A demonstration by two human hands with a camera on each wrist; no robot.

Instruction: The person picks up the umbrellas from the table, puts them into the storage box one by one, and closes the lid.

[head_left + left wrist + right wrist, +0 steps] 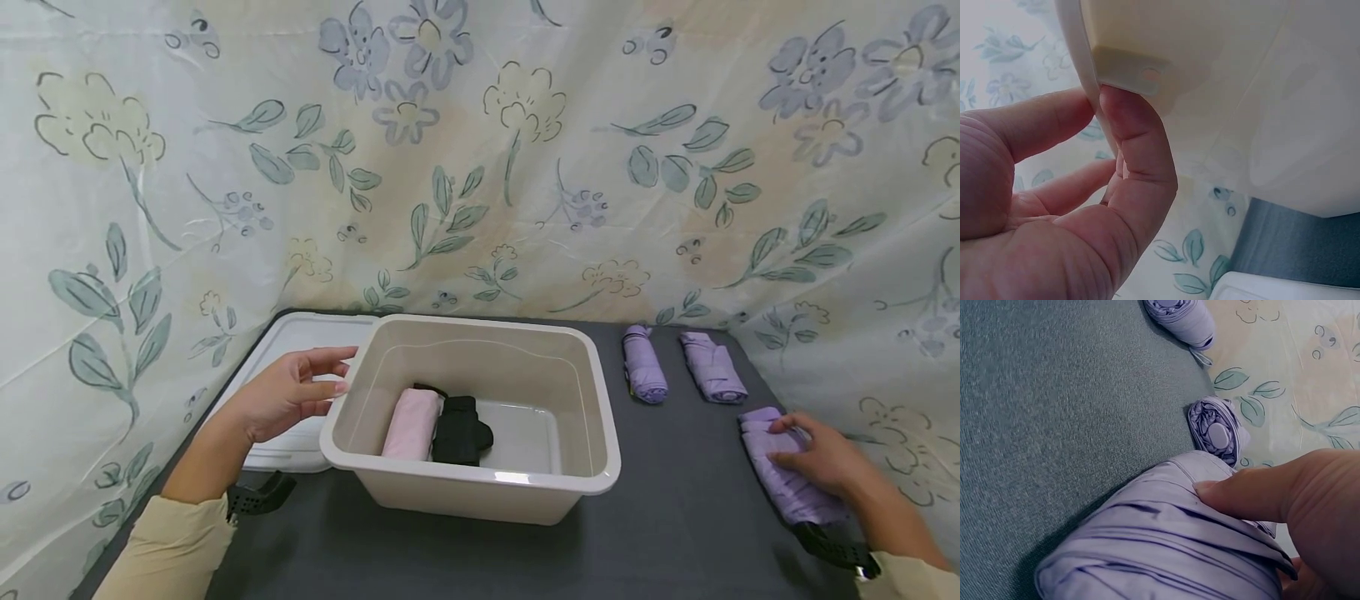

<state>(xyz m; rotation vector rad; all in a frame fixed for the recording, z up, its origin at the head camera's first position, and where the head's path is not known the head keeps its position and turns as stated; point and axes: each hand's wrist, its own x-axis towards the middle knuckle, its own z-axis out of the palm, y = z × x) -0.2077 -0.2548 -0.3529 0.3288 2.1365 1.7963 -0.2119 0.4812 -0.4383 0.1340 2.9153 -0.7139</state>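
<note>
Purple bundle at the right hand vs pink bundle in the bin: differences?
Colour: the purple bundle is light purple, the pink bundle pale pink.
Place: purple lies on the dark tabletop, pink inside the bin.
Contact: the right hand grips purple; no hand touches pink.
Surface: purple is visibly pleated, pink looks smooth.
Shared: both are compact, longer than wide.

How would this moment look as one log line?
left hand: holds bin rim | right hand: grips front purple bundle | bin: pink roll, black bundle | table: two other purple bundles
</note>
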